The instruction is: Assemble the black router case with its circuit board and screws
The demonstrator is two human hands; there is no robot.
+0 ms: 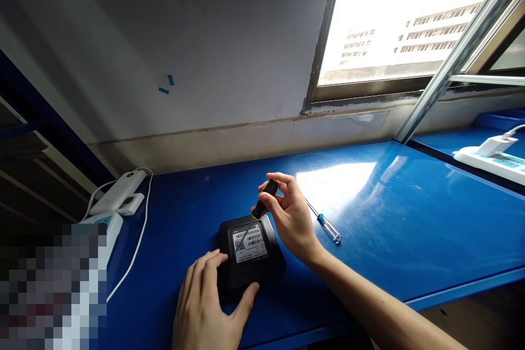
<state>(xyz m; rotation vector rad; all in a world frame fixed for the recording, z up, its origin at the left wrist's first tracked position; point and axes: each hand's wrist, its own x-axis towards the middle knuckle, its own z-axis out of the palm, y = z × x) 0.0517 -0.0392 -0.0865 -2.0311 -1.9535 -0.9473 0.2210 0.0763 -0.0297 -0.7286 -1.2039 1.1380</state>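
A flat black box-shaped device [275,257] lies on the blue table [180,202], with a white label [255,250] bearing barcodes and a QR code on its upper face. My left hand [211,301] steadies it, fingers along the left side and thumb at the near edge. Between the fingertips and thumb of my right hand [296,221] is a black-and-yellow screwdriver [264,199], tilted. Its thin shaft slants down to the left across the label, and the tip meets the device near the label's left edge. Whether a screw sits there is too small to tell.
Right of my right hand lies a second screwdriver [329,229] with a clear-and-blue handle. White power strips with plugs stand at the left [109,224] and far right [492,159]. A white cable [144,219] trails along the table's left side. A wall and window bound the back.
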